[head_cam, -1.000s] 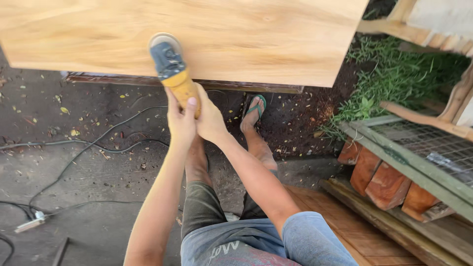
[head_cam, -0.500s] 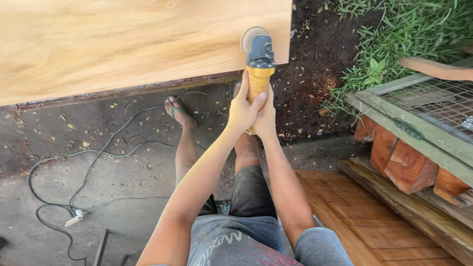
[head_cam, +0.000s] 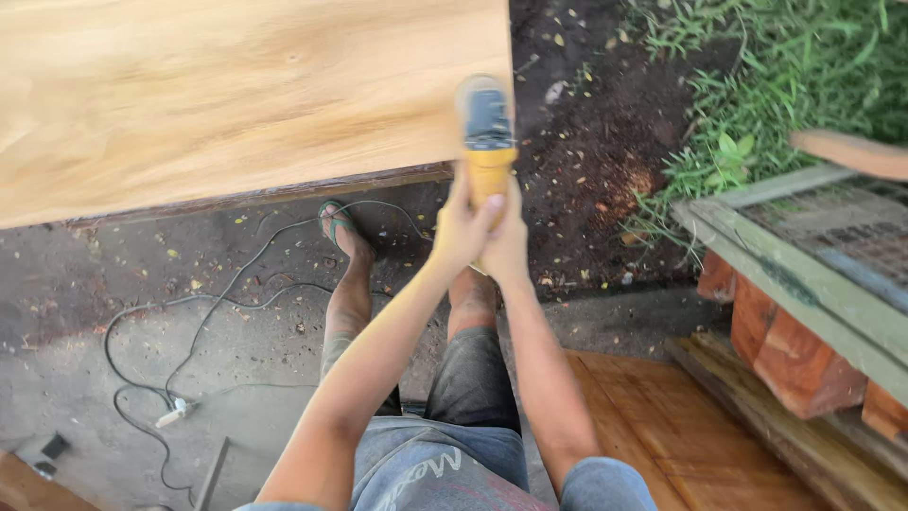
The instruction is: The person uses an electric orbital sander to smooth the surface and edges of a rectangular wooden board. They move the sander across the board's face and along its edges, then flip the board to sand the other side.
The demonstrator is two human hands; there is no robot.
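- Fingers of both hands are curled tight round the yellow handle of an angle grinder point(head_cam: 486, 132); none are spread or free
- the left hand point(head_cam: 459, 227) wraps the handle from the left side, its thumb lying up along the yellow body; the right hand point(head_cam: 508, 241) closes over it from the right, and the two hands press against each other
- both arms reach straight forward from the bottom of the view, nearly parallel; the wrists meet just below the tool
- the grinder points away from the person; its grey head and guard lie over the near right corner of a large pale wooden board point(head_cam: 236, 95), while the yellow handle hangs out past the board's near edge; whether the disc touches the wood I cannot tell, since the head is blurred
- the board fills the upper left of the view; a darker strip of wood runs under its near edge
- below the board stands a foot in a green sandal point(head_cam: 337, 225) on grey concrete; the second leg, in dark shorts, sits under the hands
- a thin cable point(head_cam: 203, 308) loops across the concrete to the left and ends at a white plug point(head_cam: 173, 414)
- to the right lie dark soil and grass point(head_cam: 757, 85); nearer, a green wooden frame point(head_cam: 804, 284) with wire mesh rests on reddish blocks point(head_cam: 790, 355), beside flat brown planks point(head_cam: 662, 426)
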